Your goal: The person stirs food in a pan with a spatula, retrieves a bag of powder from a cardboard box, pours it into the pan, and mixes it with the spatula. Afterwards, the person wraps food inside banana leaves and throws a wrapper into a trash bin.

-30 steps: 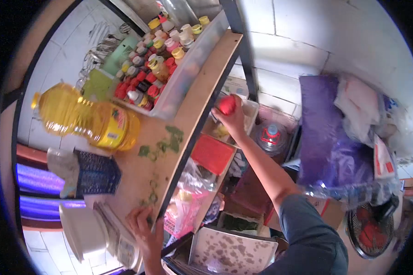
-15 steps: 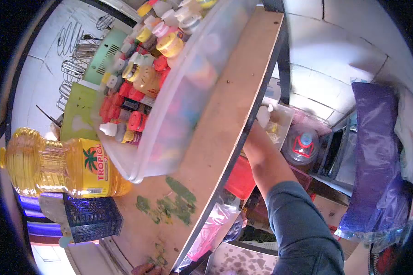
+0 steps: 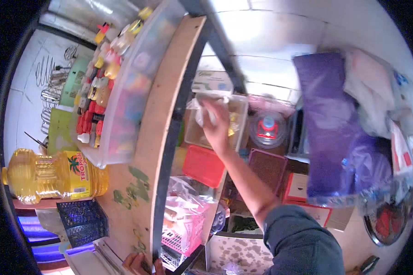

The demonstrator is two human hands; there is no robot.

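Note:
My right hand reaches over a clear plastic bin on the lower level, beyond the table edge. Its fingers are blurred and bent beside a crumpled white plastic piece; whether they grip it I cannot tell. A small yellow packet lies in the bin, to the right of the hand. At the bottom, my left hand is closed round the edge of the wooden tabletop, partly cut off by the frame. Just below the bin is a red lid or box.
A tub of bottles and an oil jug stand on the tabletop, near a dark blue basket. A water jug stands right of the bin. Purple plastic hangs at right; a pink basket sits below.
My view has shifted, bringing the bin and my right hand out from behind the table edge. More of my left hand now shows at the tabletop's edge.

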